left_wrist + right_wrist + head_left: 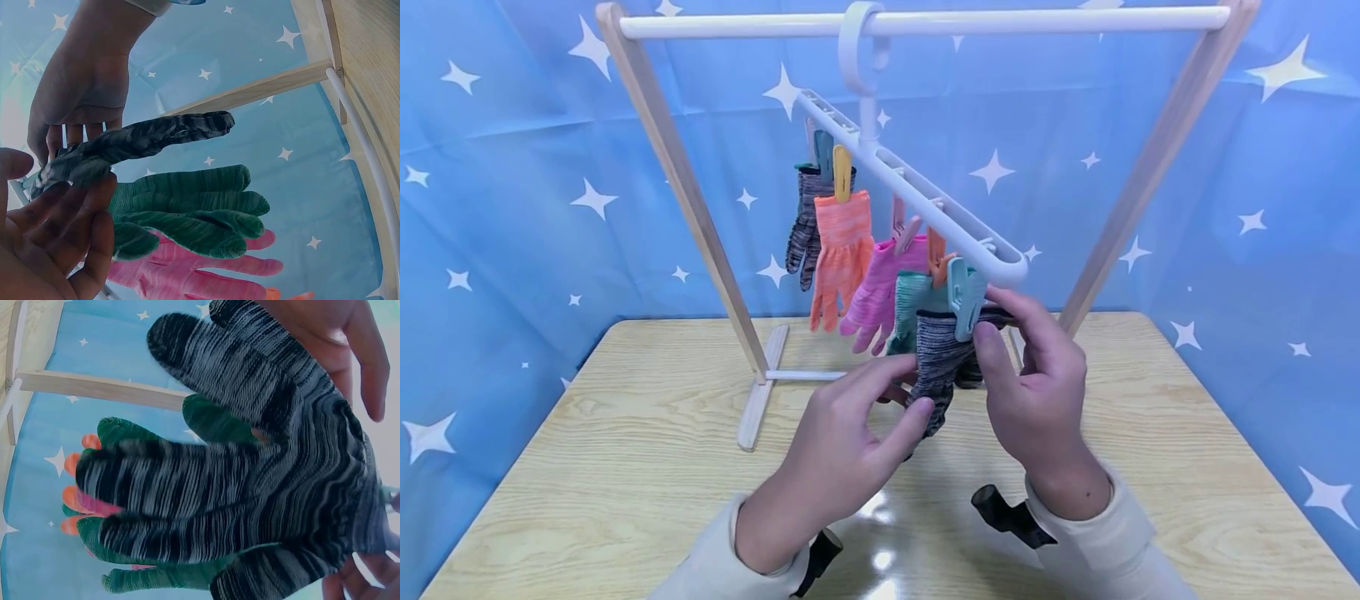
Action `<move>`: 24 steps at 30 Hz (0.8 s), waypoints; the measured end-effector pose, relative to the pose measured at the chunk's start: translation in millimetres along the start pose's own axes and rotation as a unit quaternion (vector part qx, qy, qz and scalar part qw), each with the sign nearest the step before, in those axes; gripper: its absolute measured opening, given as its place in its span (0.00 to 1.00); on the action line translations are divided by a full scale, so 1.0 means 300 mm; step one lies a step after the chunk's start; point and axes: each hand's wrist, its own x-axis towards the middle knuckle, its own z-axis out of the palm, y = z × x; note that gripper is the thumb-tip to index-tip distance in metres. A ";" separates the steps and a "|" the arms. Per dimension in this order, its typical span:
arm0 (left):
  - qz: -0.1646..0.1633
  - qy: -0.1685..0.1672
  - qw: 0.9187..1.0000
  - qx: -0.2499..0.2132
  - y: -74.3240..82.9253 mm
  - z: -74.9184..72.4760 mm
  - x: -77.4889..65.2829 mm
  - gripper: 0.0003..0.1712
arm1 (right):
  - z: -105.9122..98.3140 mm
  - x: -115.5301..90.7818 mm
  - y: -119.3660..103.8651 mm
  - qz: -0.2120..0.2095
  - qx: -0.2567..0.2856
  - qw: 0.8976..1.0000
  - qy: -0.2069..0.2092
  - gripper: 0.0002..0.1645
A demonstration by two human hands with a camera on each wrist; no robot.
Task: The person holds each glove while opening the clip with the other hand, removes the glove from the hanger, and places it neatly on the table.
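A black-and-grey striped knit glove [936, 354] hangs, fingers down, under a teal clothespin [966, 298] at the near end of a white hanger bar [940, 204]. My right hand [1037, 383] pinches the cuff beside the clothespin, thumb in front and index finger behind. At the glove's left edge, my left hand [850, 433] has loosely bent fingers behind it and the thumb nearer me. The left wrist view shows the glove [137, 140] edge-on between both hands. In the right wrist view, the glove [294, 500] is spread broad, its fingers apart.
Behind it hang green [912, 298], pink [891, 275], orange [842, 250] and dark striped [805, 221] gloves, all from clothespins. The hanger hooks over the white rail [1037, 20] of a wooden-legged stand [688, 196] on the wooden table [625, 483]. A starry blue curtain [497, 208] backs it.
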 end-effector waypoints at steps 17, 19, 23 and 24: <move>0.033 0.043 0.998 0.028 -0.020 0.020 -0.008 0.07 | 0.007 -0.023 0.007 -0.025 -0.023 0.999 -0.027 0.23; 0.034 0.042 0.998 0.034 -0.020 0.020 -0.005 0.07 | 0.006 -0.025 0.007 -0.021 -0.029 0.999 -0.028 0.24; 0.038 0.045 0.997 0.041 -0.018 0.014 0.005 0.09 | 0.007 -0.021 0.003 -0.020 -0.036 0.999 -0.031 0.25; 0.040 0.047 0.997 0.041 -0.016 0.013 0.007 0.09 | 0.008 -0.019 0.001 -0.022 -0.037 0.999 -0.031 0.25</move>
